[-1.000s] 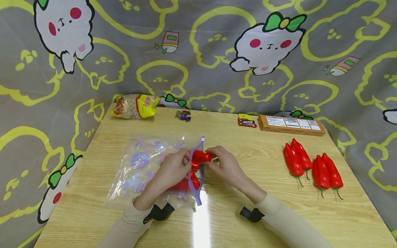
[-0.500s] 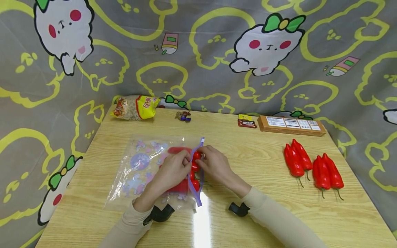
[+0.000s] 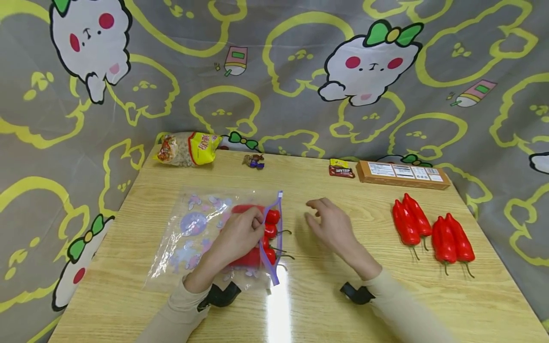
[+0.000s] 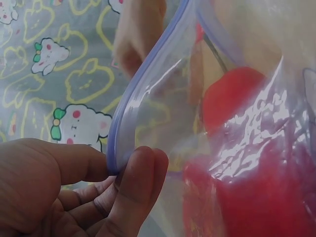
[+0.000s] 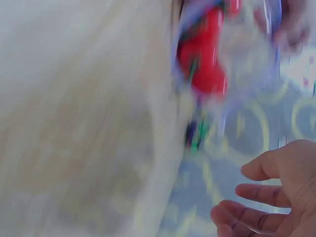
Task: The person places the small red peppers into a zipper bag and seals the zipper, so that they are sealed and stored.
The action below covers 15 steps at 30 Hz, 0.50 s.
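A clear zip bag [image 3: 171, 257] printed with pastel figures lies on the table, its purple-edged mouth facing right. Inside it are several red peppers [image 3: 271, 230], their green stems poking out past the opening. My left hand [image 3: 239, 233] pinches the upper edge of the mouth between thumb and fingers, holding it raised; the left wrist view shows this purple rim [image 4: 129, 106] in the grip. To the right of the bag, my right hand [image 3: 333, 228] hovers with loosely bent fingers and holds nothing. In the right wrist view its fingers [image 5: 256, 212] are spread apart.
More red peppers [image 3: 407, 221] lie in pairs at the right side of the table. Along the back are a yellow snack bag [image 3: 188, 148], small wrapped candies [image 3: 254, 161], a red-and-yellow bar pack [image 3: 341, 168] and a long brown box [image 3: 403, 174]. Patterned cloth hangs behind.
My right hand pushed a red pepper into the bag's mouth, let go, and drew back to the right. The left hand stayed on the bag's edge.
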{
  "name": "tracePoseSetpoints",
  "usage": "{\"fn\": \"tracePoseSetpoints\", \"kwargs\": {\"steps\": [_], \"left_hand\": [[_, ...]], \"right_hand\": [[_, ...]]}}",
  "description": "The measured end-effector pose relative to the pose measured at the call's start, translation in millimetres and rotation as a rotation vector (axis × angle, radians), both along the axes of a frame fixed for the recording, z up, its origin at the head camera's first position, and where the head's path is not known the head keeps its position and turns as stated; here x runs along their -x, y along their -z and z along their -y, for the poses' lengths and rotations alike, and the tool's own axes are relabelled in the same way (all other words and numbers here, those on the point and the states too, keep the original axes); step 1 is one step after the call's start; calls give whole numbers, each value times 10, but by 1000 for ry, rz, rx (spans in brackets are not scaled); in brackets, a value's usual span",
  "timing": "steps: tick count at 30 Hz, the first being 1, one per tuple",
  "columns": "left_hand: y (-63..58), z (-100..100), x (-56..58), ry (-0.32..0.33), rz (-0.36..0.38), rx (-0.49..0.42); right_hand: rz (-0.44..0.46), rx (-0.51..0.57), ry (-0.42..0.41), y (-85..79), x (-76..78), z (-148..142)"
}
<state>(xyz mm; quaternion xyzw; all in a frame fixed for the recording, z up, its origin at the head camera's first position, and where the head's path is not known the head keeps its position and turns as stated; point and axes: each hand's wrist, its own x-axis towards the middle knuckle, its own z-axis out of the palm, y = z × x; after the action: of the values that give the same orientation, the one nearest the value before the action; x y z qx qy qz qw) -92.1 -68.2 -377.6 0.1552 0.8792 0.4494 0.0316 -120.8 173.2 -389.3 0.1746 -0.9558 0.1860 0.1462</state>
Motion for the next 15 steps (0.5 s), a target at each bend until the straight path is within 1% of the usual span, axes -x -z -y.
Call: {"fn": "tracePoseSetpoints", "kwargs": {"steps": [3,7,9,11,13,15], "left_hand": [[-1,-16,5,4,16,-1],[-7,-21,0,7,28,-5],[-11,-18,-6,5,29,-6],[-15,-17,-10,-2,26,-3],[-14,-17,-13,-9,23,-1],[-12,-19,-13,-15,20,1]], "right_hand": [[-67,-65,112,-27,36,-480],[-114,-160,276,-10,27,-1160],[-109,-199,352,-4,-7,-1433],[-83,-232,400,6,-42,-1623],[-32,-265,436,11,-81,-1747],[20,-292,447,22,-111,-1822]]}}
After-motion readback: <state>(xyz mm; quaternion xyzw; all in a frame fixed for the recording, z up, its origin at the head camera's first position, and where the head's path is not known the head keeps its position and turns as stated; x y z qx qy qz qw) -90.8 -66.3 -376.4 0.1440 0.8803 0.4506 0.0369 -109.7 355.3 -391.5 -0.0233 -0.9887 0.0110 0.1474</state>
